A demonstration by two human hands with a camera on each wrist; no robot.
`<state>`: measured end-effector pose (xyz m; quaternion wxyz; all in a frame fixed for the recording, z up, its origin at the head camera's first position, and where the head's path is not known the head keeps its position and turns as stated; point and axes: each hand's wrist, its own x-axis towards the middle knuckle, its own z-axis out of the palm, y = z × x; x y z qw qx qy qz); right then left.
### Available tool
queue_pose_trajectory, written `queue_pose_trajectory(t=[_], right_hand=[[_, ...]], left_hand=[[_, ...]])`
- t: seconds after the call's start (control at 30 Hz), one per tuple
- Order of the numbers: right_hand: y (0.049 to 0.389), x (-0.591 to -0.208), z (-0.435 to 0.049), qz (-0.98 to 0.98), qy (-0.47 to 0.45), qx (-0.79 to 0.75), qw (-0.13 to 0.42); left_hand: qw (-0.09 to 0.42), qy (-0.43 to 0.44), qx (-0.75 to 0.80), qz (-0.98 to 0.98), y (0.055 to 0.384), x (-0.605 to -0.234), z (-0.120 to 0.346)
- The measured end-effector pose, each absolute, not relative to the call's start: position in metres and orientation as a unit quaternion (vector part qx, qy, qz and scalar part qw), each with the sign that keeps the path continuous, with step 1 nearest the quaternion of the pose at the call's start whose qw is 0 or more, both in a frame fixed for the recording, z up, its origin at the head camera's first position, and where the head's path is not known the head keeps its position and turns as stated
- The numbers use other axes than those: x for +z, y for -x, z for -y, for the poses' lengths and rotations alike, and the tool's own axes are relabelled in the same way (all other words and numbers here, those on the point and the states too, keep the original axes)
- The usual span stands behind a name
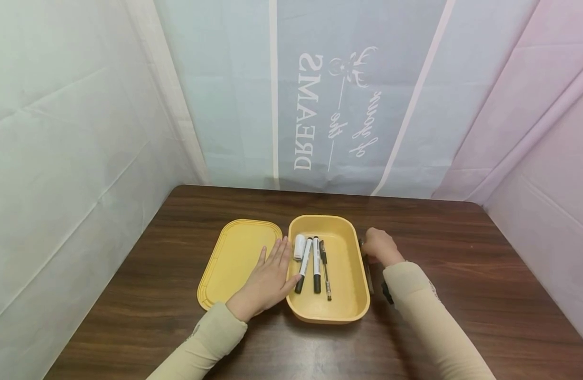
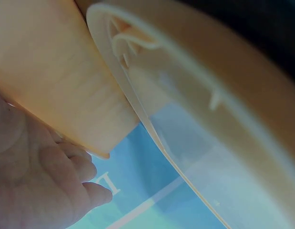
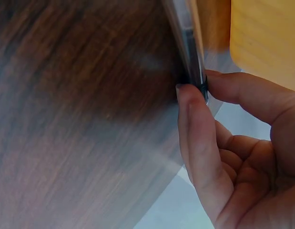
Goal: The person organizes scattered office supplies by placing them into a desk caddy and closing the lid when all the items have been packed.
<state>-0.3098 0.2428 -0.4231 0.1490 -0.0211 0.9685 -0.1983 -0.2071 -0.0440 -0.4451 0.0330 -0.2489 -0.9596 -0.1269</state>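
Observation:
A yellow plastic box holds two white markers with black ends, one tilted and one straighter, a thin black-capped pen and a short white cylinder. My left hand, fingers extended, rests along the box's left rim, partly over the lid. Beyond the right wall, my right hand pinches the end of a slim, clear-and-black pen between thumb and forefinger. That pen lies lengthwise beside the box, its upper end covered by the hand in the head view.
The box stands on a dark wood-grain table, with the flat yellow lid at its left. A small black object shows partly under the right sleeve. Behind the table hangs a blue curtain with white lettering; pale cloths enclose both sides.

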Motion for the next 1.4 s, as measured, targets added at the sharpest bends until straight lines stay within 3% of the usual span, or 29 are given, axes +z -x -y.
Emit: queue_pose_trajectory(t=[0.2,0.77,1.4], right_hand=[[0.310,-0.428,-0.247,-0.959,0.017,-0.237,0.152],[0.314,-0.449,-0.292,-0.808,0.008,-0.518,0.280],[0.315,-0.457,-0.310,-0.730,0.028,-0.616,0.296]], left_hand=[[0.036,0.249,-0.126,0.960,0.206,-0.447,0.044],[0.050,0.256,-0.121,0.958,0.204,-0.456,0.048],[0.052,0.260,-0.127,0.956,0.203,-0.454,0.049]])
